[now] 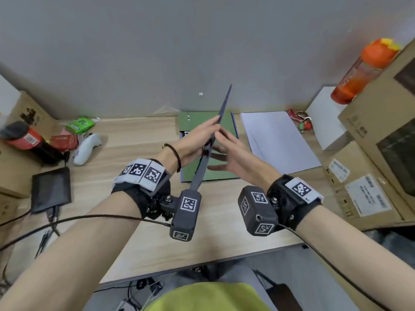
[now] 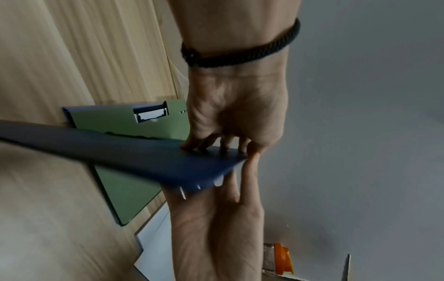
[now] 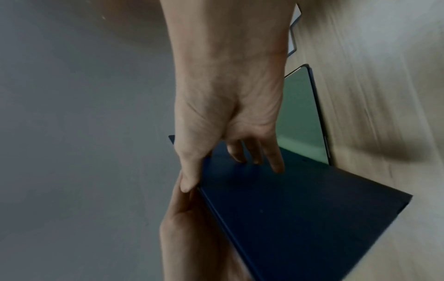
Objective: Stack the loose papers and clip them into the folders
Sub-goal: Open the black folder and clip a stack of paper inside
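The blue folder point(image 1: 210, 149) hides much of the green folder point(image 1: 224, 173); motion blurs both wrist views.

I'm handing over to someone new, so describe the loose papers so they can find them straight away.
Start at the wooden desk and find the green folder lying flat at its middle, under the raised hands. The papers lie flat just right of it, between that folder and the white box. They are the only plain white sheets there, unclipped and untouched.
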The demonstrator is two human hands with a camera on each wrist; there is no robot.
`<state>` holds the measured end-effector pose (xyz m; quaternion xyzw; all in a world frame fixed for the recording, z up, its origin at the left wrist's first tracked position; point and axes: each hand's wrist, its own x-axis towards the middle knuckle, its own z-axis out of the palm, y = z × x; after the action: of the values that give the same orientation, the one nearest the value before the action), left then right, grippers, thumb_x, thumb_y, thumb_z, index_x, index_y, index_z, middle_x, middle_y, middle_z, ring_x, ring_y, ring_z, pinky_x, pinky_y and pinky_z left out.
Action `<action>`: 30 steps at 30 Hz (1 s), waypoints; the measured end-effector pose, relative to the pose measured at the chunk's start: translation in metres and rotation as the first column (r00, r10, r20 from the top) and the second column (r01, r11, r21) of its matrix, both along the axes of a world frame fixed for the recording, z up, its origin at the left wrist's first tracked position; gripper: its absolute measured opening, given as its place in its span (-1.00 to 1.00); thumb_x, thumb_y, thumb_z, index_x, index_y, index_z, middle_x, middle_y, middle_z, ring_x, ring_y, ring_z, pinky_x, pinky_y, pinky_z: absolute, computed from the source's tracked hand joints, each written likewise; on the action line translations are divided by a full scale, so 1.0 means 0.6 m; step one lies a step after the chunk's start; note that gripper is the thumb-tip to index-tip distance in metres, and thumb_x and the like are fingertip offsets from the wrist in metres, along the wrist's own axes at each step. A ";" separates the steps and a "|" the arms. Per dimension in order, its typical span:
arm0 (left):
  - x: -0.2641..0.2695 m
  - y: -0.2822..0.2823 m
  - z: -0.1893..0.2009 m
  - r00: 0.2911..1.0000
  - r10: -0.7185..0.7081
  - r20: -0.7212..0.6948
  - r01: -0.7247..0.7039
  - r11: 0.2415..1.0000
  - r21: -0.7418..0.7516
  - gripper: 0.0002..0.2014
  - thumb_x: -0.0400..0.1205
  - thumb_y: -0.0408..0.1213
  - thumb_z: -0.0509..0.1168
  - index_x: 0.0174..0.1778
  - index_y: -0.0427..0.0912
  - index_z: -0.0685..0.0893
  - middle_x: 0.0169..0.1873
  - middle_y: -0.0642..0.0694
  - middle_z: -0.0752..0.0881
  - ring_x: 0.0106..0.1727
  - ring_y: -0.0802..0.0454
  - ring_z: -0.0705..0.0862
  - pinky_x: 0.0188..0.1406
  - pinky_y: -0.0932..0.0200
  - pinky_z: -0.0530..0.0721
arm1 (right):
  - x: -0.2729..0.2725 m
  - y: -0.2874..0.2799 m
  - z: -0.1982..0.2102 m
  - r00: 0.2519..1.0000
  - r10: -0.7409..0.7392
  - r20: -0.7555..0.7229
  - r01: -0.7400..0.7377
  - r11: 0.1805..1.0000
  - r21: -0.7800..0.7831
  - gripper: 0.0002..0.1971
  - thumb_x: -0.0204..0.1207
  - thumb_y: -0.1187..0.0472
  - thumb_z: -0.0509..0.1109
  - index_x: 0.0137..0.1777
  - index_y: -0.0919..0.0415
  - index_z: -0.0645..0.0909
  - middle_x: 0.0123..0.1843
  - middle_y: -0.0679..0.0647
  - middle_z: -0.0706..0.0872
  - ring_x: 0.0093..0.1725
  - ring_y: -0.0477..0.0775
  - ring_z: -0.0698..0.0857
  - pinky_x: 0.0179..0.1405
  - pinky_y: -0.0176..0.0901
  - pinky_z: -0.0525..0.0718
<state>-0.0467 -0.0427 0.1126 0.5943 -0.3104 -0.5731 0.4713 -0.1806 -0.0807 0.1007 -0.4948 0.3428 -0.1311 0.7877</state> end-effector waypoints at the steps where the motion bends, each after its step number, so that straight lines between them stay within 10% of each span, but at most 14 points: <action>1: 0.000 -0.002 0.001 1.000 0.018 -0.013 -0.017 1.000 0.009 -0.52 0.75 -0.20 0.10 0.63 0.07 0.28 0.58 0.04 0.39 0.58 -0.07 0.39 0.45 -0.07 0.47 | 0.002 0.000 -0.002 1.000 -0.006 -0.003 0.006 1.000 -0.013 -0.38 0.54 -0.07 0.40 0.57 -0.25 0.27 0.39 0.14 0.64 0.28 0.24 0.65 0.17 0.21 0.70; 3: -0.001 0.002 -0.004 0.998 0.055 -0.018 -0.054 0.998 0.025 -0.47 0.74 -0.31 0.11 0.65 0.01 0.21 0.63 -0.04 0.31 0.59 -0.13 0.36 0.17 -0.02 0.62 | 0.004 0.001 -0.004 1.000 -0.020 -0.022 0.019 0.999 -0.046 -0.42 0.59 0.03 0.36 0.57 -0.24 0.26 0.34 0.08 0.68 0.21 0.18 0.68 0.07 0.13 0.74; 7: 0.010 0.020 -0.029 0.996 0.088 -0.035 -0.085 0.994 0.064 -0.37 0.65 -0.22 0.31 0.64 0.00 0.23 0.53 -0.13 0.44 0.43 -0.10 0.56 0.33 -0.25 0.58 | 0.000 -0.002 -0.024 0.995 0.027 -0.098 -0.040 0.990 -0.132 -0.39 0.59 0.00 0.35 0.59 -0.27 0.21 0.12 -0.39 0.72 0.13 -0.21 0.73 0.29 0.16 0.63; 11: 0.024 0.025 -0.024 0.990 0.100 -0.096 -0.091 0.991 0.102 -0.52 0.61 -0.24 0.39 0.45 -0.03 0.45 0.25 -0.15 0.65 0.26 -0.21 0.67 0.09 -0.19 0.75 | -0.002 -0.005 -0.015 0.983 0.096 -0.156 -0.118 0.983 -0.139 -0.39 0.52 -0.11 0.40 0.53 -0.39 0.25 0.49 -0.14 0.53 0.45 -0.01 0.54 0.31 0.13 0.57; 17: 0.034 0.028 -0.014 0.992 0.074 0.101 -0.086 0.989 0.119 -0.45 0.57 -0.21 0.37 0.49 -0.01 0.39 0.30 -0.07 0.56 0.20 -0.24 0.68 -0.07 -0.10 0.81 | -0.018 -0.008 -0.013 0.975 0.134 -0.177 -0.164 0.973 -0.165 -0.45 0.60 -0.07 0.31 0.57 -0.24 0.27 0.38 -0.15 0.58 0.31 -0.13 0.61 0.06 -0.22 0.61; 25: 0.108 0.069 -0.026 0.968 0.041 0.247 -0.066 0.993 0.095 -0.62 0.62 -0.15 0.11 0.36 0.12 0.56 0.08 0.04 0.74 -0.09 -0.02 0.77 -0.07 -0.01 0.79 | -0.086 -0.047 -0.056 0.980 -0.025 -0.196 0.013 0.998 -0.063 -0.60 0.69 -0.08 0.11 0.44 0.00 0.49 0.34 0.00 0.68 0.33 0.07 0.63 0.35 0.02 0.56; 28: 0.138 0.096 -0.054 0.964 0.195 0.183 -0.218 0.969 0.115 -0.67 0.66 -0.25 0.02 0.16 0.05 0.66 -0.28 0.08 0.73 -0.35 0.16 0.68 -0.37 0.27 0.65 | -0.115 -0.065 -0.095 0.944 -0.178 -0.277 0.171 0.984 -0.051 -0.55 0.64 -0.12 0.05 0.41 0.00 0.53 0.39 0.01 0.64 0.38 0.07 0.60 0.45 0.12 0.48; 30: 0.175 0.118 -0.099 0.928 0.309 0.209 -0.345 0.925 0.161 -0.68 0.62 -0.13 0.05 0.07 -0.05 0.69 -0.18 -0.08 0.72 -0.18 -0.01 0.67 -0.20 0.17 0.64 | -0.131 -0.071 -0.118 0.882 -0.293 -0.370 0.259 0.956 -0.139 -0.51 0.59 -0.13 0.03 0.43 -0.01 0.49 0.46 -0.02 0.56 0.42 0.06 0.54 0.50 0.14 0.41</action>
<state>0.0581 0.0281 0.0534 0.7304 -0.1902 -0.4576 0.4700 -0.2592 -0.1231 0.0300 -0.4901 0.5523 -0.1562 0.6560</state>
